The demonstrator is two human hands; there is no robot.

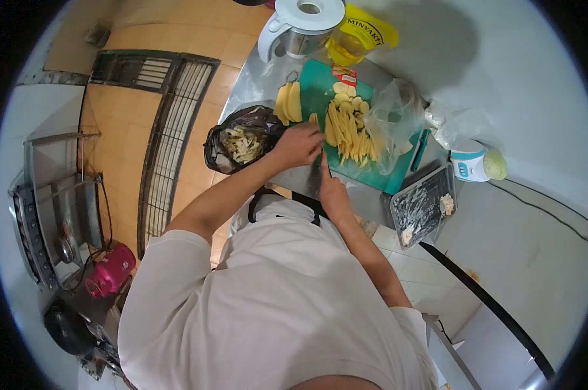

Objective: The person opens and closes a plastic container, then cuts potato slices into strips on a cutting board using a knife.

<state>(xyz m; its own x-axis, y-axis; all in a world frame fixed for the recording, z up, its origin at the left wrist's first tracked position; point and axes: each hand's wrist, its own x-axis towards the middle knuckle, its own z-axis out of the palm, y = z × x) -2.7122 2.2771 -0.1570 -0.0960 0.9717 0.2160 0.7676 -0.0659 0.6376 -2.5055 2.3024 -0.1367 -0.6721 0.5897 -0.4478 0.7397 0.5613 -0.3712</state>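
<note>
At the near left edge of the green cutting board (383, 177), my left hand (300, 144) has its fingers bent together against a pale yellow potato piece (313, 118). Just below it, my right hand (335, 195) is closed around what looks like a knife, mostly hidden, with the index finger stretched forward along it. Cut potato strips (349, 140) lie heaped on the board right of my hands, with round slices (343, 89) above them. Larger potato slices (288, 103) rest to the left of the board.
A black bag of peelings (244, 144) stands left. Behind are a white-lidded pitcher (307, 26) and a yellow pouch (362, 36). A clear plastic bag (393, 123) overlaps the board. On the right are a smeared tray (424, 207) and a white-blue device (468, 162).
</note>
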